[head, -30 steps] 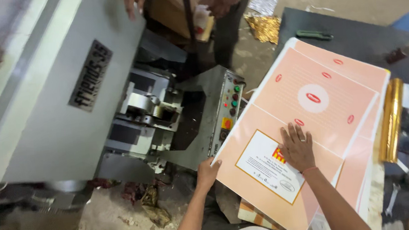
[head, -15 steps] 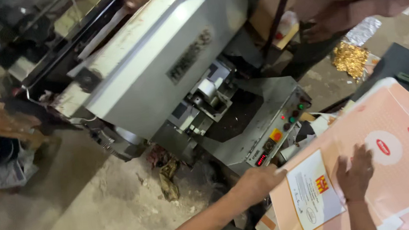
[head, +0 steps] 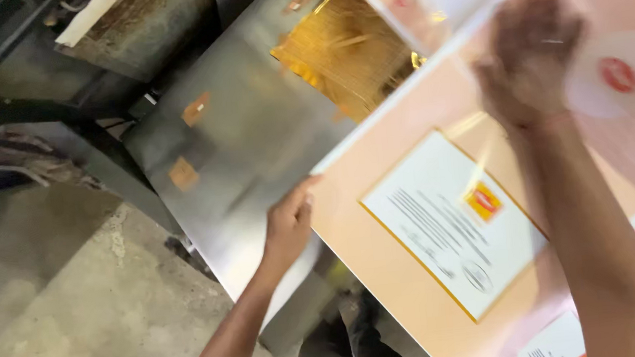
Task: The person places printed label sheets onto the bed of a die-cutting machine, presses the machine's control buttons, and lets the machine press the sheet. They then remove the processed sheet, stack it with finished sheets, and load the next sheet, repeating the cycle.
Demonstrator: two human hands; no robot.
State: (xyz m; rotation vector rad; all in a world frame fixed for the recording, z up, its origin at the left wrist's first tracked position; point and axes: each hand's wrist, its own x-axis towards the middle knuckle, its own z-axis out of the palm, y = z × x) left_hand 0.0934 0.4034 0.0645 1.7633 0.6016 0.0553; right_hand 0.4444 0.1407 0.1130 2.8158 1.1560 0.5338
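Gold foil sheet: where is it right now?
Head view, top centre: the gold foil sheet lies on the grey metal plate, just beyond the peach printed sheet.

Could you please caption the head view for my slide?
Left hand grips printed peach sheet edge; right hand rests on top.

Left hand grips corner edge of peach printed sheet; right hand, blurred, lies flat on it. Gold foil on steel table beside.
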